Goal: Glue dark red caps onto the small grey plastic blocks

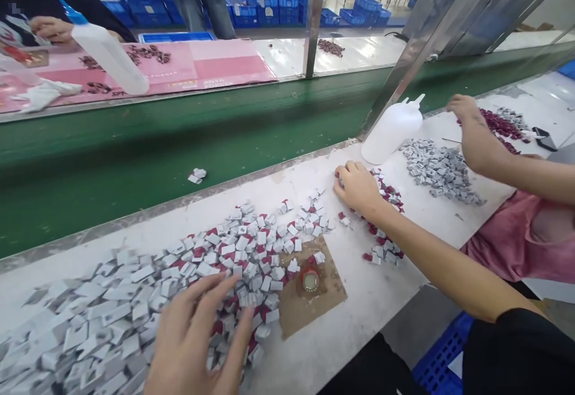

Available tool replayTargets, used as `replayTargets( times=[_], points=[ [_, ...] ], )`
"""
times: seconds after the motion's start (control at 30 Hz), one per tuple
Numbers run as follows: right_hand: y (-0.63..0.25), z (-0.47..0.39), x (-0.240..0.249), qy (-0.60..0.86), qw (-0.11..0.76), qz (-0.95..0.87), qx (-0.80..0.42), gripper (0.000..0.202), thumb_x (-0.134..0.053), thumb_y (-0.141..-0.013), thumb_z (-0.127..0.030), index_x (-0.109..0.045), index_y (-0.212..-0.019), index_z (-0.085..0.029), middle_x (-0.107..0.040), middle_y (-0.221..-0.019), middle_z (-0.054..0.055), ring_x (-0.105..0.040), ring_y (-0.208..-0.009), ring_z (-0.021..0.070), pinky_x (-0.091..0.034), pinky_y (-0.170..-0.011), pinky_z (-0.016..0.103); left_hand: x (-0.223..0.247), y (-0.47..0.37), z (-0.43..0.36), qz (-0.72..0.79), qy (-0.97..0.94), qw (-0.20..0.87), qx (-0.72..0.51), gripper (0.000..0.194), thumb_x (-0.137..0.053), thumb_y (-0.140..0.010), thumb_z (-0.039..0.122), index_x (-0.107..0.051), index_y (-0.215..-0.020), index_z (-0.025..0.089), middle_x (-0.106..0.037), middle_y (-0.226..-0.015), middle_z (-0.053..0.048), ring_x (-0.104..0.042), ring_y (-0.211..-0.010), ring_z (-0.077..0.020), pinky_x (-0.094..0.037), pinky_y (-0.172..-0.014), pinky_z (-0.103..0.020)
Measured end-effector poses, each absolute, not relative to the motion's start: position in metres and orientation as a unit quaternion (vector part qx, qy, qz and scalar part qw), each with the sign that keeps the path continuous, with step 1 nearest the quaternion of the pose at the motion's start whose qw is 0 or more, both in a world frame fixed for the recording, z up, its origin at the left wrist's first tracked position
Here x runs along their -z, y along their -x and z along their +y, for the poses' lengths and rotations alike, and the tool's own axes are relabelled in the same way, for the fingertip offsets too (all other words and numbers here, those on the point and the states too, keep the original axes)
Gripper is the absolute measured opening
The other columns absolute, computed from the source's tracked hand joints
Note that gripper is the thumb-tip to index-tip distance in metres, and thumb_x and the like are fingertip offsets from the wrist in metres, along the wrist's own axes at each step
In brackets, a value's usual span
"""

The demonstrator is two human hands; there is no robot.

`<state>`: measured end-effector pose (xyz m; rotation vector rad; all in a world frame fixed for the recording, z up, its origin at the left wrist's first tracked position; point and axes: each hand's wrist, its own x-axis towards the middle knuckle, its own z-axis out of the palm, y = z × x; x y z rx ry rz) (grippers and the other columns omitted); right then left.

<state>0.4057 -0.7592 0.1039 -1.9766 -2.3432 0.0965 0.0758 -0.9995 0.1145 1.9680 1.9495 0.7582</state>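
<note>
My left hand hovers at the near edge of a large pile of grey and dark red pieces, its fingers spread and nothing between them. Farther right, my right hand reaches to the upper left edge of a smaller pile of red and grey pieces. Its fingers are bent down together; whatever they hold is hidden. Between the hands lies a brown cardboard square, stained wet, with a small round cap on it and a few pieces beside the cap.
A white squeeze bottle stands behind my right hand. Beyond the table edge runs a green conveyor belt carrying a small clump of pieces. A co-worker's arm is at the right, near a grey pile. Metal posts rise behind.
</note>
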Motion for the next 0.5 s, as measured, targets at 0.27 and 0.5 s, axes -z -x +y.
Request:
replayTargets(
  times=[0.27, 0.5],
  points=[
    [-0.43, -0.771, -0.111, 0.635, 0.177, -0.742, -0.125, 0.023, -0.063, -0.103, -0.018, -0.08, -0.118, -0.019, -0.079, -0.126, 0.018, -0.07, -0.131, 0.0387, -0.054, -0.117, 0.054, -0.109, -0.113, -1.005, 0.651, -0.68, 0.093, -0.325, 0.032, -0.067, -0.111, 0.046, -0.069, -0.143, 0.041, -0.074, -0.139, -0.012, -0.071, -0.134, -0.0411, -0.067, -0.099, -0.058],
    [-0.408, -0.861, -0.145, 0.499, 0.333, -0.654, -0.461, 0.03, -0.074, -0.111, -0.053, -0.076, -0.113, -0.023, -0.082, -0.086, 0.004, -0.079, -0.069, 0.0218, -0.065, -0.064, 0.035, -0.137, -0.151, -0.995, 0.634, -0.606, 0.28, -0.39, 0.039, -0.07, -0.114, 0.042, -0.066, -0.153, 0.044, -0.078, -0.136, -0.005, -0.081, -0.113, -0.0284, -0.071, -0.085, -0.04]
  ],
)
